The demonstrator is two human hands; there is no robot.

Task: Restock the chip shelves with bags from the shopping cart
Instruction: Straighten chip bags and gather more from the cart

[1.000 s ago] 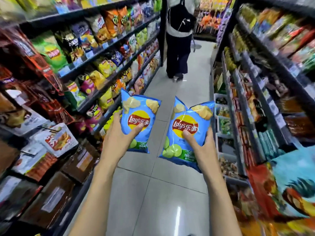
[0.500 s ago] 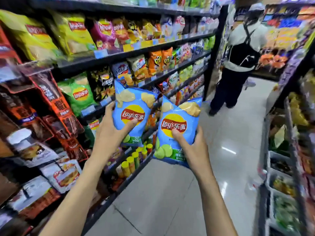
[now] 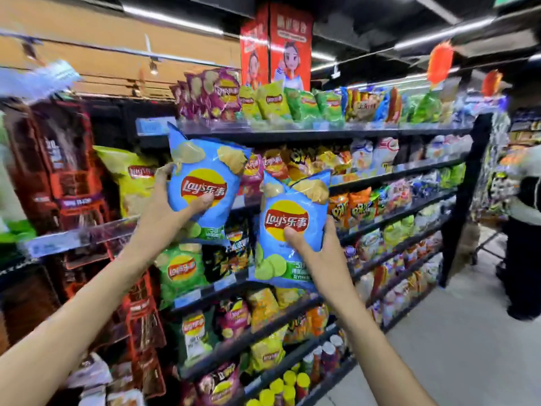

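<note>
- The left hand [image 3: 168, 209] holds a blue chip bag [image 3: 205, 183]. Its thumb lies across the front of the bag and its fingers curl round the left edge.
- This left bag is up high, in front of the chip shelves [image 3: 292, 135], and it leans a little to the left.
- The right hand [image 3: 316, 247] holds a second blue chip bag [image 3: 292, 230]. The thumb presses on the front, and the fingers wrap round the right side.
- The second bag is lower and more to the right. Its top left corner is just beside the first bag.
- Both bags are in the air, not on a shelf.
- The two hands are apart, each one squeezing its own bag.
- The shelves behind are full of bags. A green bag [image 3: 180, 271] sits on a shelf below the left hand.
- A big yellow bag [image 3: 131, 180] stands on a shelf to the left.
- Purple bags [image 3: 216, 95] sit on the top shelf.
- Yellow-topped cans [image 3: 289, 382] stand on the lowest shelf, near the floor.
- A person in dark trousers [image 3: 524, 259] stands far to the right in the aisle.
- An orange sign [image 3: 276, 45] stands above the top shelf.
</note>
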